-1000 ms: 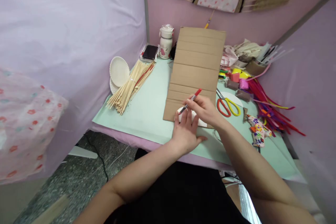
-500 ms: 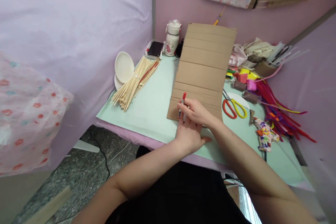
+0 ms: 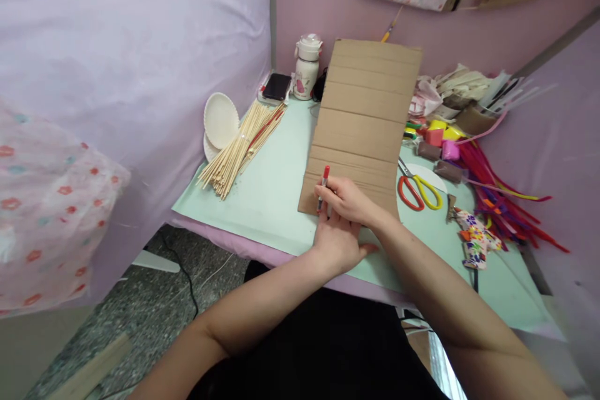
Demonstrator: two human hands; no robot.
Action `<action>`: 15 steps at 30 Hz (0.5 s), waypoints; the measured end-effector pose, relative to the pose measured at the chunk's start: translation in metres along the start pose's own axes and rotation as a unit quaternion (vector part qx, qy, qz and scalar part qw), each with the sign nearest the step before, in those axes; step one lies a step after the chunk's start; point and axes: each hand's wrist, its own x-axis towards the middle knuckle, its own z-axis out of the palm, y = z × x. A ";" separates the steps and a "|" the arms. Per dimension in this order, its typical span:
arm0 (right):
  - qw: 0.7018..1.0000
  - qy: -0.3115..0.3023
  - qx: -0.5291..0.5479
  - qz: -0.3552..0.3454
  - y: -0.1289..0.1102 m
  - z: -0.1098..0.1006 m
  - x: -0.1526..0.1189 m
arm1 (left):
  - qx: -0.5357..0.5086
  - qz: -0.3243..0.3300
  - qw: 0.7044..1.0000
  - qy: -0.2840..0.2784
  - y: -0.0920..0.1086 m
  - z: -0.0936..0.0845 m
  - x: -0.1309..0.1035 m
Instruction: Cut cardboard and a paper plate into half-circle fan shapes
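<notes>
A slim marker with a red end (image 3: 325, 176) is pinched in my right hand (image 3: 347, 201), its lower tip at the near left part of a brown cardboard sheet (image 3: 365, 100). The sheet lies lengthwise away from me, crossed by several crease lines. My left hand (image 3: 338, 245) rests flat, palm down, over the sheet's near edge, its thumb stretched out to the right. My right hand crosses above its fingers and partly hides them. Any mark under the marker tip is too small to make out.
Scissors (image 3: 417, 192) lie right of the cardboard, near pipe cleaners (image 3: 499, 200) and clay packs (image 3: 435, 136). Bundled wooden sticks (image 3: 239, 150), white paper plates (image 3: 221, 120), a phone (image 3: 277, 86) and a bottle (image 3: 307, 69) occupy the left and back of the table.
The marker and my right hand have shifted very slightly to the left. My left hand and the cardboard stay where they were.
</notes>
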 end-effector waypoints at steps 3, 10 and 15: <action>1.000 0.003 -0.006 -0.006 0.001 0.000 0.001 | -0.003 0.002 1.000 -0.001 0.000 -0.001 0.000; 1.000 -0.002 0.000 -0.010 0.001 0.000 0.003 | -0.001 0.009 1.000 0.001 0.000 -0.002 0.000; 1.000 -0.011 0.008 0.005 0.001 -0.001 0.003 | 0.012 0.016 1.000 -0.003 0.000 -0.003 0.000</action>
